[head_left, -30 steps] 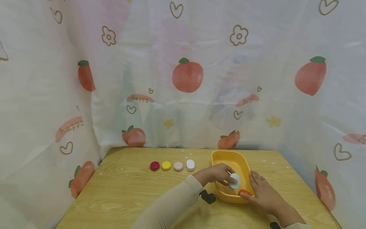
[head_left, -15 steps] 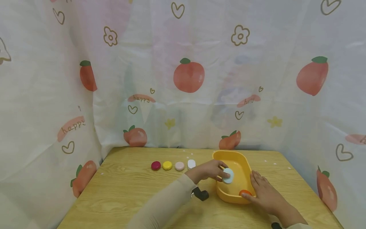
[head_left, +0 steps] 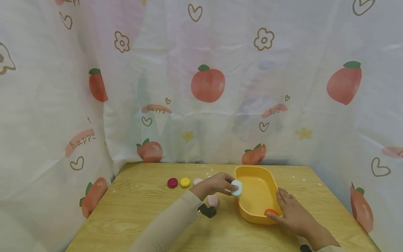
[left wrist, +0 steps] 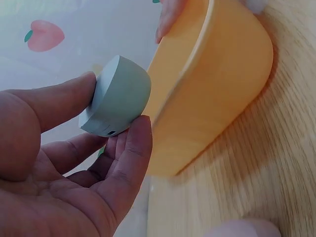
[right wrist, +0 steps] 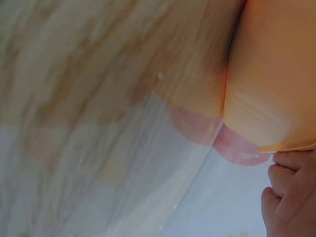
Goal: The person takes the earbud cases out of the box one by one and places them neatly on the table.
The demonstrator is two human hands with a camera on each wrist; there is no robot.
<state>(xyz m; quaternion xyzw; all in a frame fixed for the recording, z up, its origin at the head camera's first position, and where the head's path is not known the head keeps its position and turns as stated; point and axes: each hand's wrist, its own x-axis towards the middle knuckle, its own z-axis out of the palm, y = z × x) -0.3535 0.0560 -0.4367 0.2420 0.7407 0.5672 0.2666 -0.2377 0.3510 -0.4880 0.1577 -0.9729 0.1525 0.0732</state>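
My left hand (head_left: 218,183) pinches a pale mint, round case with a domed side (head_left: 236,188) between thumb and fingers. In the left wrist view a small dark slot shows on the case (left wrist: 116,101). The case is at the left rim of a yellow-orange plastic bin (head_left: 256,220). Against the bin's right side rests my right hand (head_left: 294,214), fingers stretched along the wall and thumb over the near corner. Close to that thumb, inside the bin, lies an orange piece (head_left: 270,212), partly hidden. The right wrist view shows bent knuckles by the bin's edge (right wrist: 276,98).
Left of the bin, a dark red piece (head_left: 172,182), a yellow one (head_left: 185,182) and a pale pink one (head_left: 198,181) stand in a row; a white one is nearly hidden behind my left hand. Another pale pink piece (head_left: 213,200) sits under my left wrist on the wooden table (head_left: 141,199).
My left hand has carried the mint case leftward and up, from inside the bin to its left rim. A pale pink piece has come into view beneath that wrist. The right hand stays put.
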